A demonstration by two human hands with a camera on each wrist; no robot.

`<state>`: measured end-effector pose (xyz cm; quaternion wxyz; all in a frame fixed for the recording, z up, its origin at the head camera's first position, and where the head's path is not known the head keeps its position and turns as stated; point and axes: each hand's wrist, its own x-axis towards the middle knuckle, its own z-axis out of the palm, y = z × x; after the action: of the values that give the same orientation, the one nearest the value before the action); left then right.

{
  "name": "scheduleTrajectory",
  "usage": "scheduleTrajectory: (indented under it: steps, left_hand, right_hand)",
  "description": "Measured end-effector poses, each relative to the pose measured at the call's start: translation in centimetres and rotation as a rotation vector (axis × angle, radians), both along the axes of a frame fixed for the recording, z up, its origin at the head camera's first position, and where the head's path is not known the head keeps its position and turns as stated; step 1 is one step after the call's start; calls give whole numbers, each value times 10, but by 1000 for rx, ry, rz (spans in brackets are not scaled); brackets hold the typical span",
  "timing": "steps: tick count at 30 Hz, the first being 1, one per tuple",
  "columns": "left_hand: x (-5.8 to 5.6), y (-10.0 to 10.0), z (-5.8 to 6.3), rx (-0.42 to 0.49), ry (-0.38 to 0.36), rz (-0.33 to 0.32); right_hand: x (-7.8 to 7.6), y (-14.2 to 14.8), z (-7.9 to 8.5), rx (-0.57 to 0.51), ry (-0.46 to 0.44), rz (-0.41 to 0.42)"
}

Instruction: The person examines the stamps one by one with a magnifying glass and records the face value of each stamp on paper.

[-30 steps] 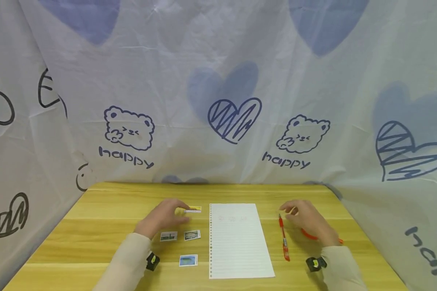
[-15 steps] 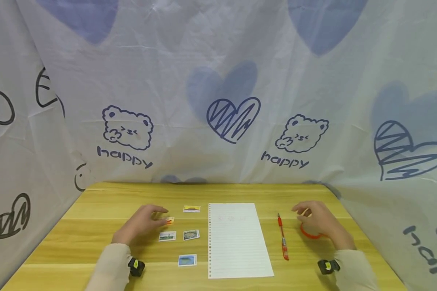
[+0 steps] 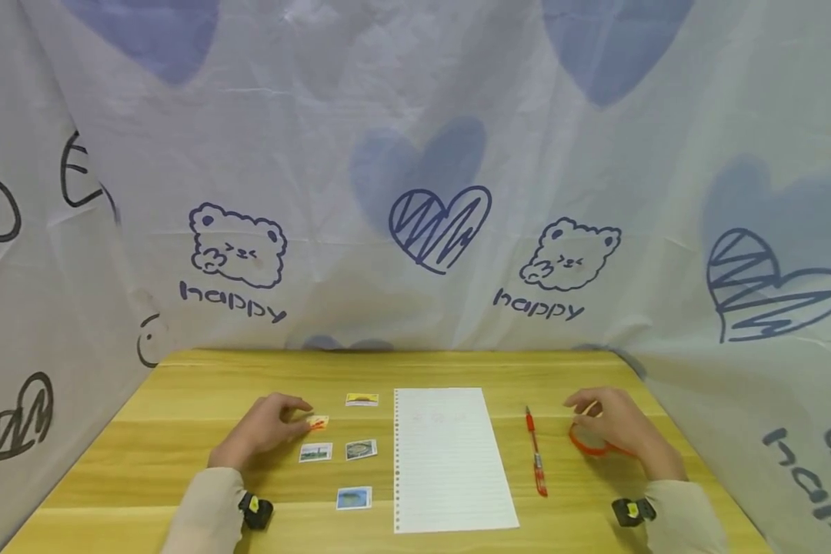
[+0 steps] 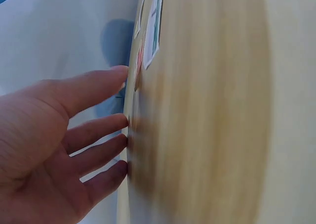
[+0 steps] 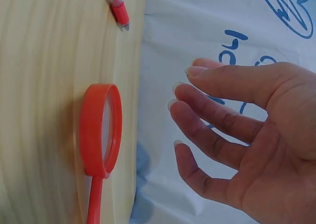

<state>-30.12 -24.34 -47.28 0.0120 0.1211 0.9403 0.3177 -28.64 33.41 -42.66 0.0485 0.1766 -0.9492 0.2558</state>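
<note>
Curving empty fingers (image 5: 211, 139), the right hand (image 3: 618, 421) overlaps the magnifier (image 5: 94, 140) only in head view.

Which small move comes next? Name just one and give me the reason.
Perhaps lower the right hand onto the red magnifying glass: the hand's loosely curved fingers hold nothing, and the glass lies near them on the wooden table, with neither hand gripping it.
</note>
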Motion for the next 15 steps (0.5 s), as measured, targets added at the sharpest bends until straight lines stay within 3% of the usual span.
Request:
scheduleTrajectory:
  steps: [15]
  left_hand:
    - [0, 3, -5, -18, 12, 38]
  right_hand:
    - [-3, 8, -10, 44, 21, -19]
